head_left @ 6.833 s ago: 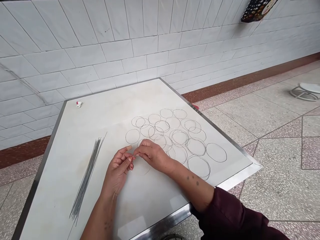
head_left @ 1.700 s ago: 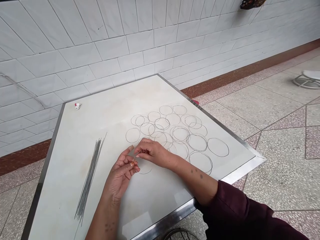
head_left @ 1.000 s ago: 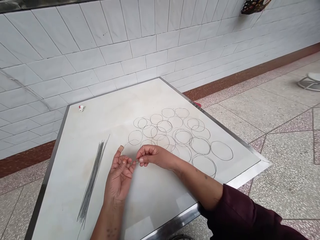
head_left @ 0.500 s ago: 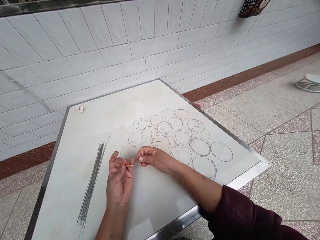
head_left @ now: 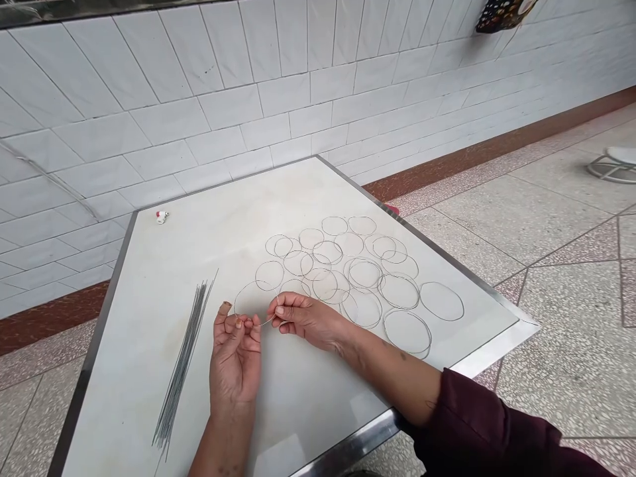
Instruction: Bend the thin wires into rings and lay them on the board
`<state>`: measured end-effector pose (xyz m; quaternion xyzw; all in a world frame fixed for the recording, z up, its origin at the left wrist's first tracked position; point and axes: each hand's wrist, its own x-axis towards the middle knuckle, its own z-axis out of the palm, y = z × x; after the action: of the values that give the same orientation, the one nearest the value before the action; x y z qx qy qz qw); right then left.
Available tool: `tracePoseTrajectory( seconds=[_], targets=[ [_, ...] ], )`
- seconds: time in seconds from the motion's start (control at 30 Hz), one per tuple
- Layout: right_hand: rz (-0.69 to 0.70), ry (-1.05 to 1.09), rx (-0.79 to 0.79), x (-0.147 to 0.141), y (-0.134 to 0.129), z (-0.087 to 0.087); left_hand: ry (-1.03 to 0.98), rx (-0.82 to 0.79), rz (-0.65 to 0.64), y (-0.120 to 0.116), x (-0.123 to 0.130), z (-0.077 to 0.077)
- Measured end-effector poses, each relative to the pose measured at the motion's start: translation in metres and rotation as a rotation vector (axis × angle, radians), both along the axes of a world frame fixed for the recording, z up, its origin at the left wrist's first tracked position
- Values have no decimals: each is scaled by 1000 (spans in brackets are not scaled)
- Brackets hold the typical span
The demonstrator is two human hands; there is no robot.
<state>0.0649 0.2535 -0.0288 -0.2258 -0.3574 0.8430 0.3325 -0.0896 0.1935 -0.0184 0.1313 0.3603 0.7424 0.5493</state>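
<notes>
Between my two hands is a thin wire ring, held just above the table. My left hand is palm up, its thumb and fingers pinching the ring's near left part. My right hand pinches the same ring at its right side, thumb on top. The fingertips cover parts of the wire, so I cannot tell whether its ends are joined. Many finished-looking wire rings lie overlapping to the right of my hands. To the left, a bundle of straight wires rests on the table.
The white table has a metal edge and stands against a tiled wall. A small white and red object sits in its far left corner. A white stool is on the floor at far right.
Both hands have shifted very slightly left with the wire ring. The rings and straight wires on the table lie as before.
</notes>
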Motion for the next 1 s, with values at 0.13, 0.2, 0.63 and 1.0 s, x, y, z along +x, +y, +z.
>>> tracePoseTrajectory(
  seconds=[0.13,0.2,0.63,1.0],
  targets=[
    [-5,4,-7,-1,0,-3,-31,-41,31,1,0,-1],
    [-8,11,0,-2,-1,-4,-47,-58,43,1,-1,-2],
    [-48,-5,-1,-3,-2,-2,-49,-171,68,4,1,-5],
    [-32,42,-128,-3,-1,-6,-83,-193,79,4,-1,-5]
  ],
)
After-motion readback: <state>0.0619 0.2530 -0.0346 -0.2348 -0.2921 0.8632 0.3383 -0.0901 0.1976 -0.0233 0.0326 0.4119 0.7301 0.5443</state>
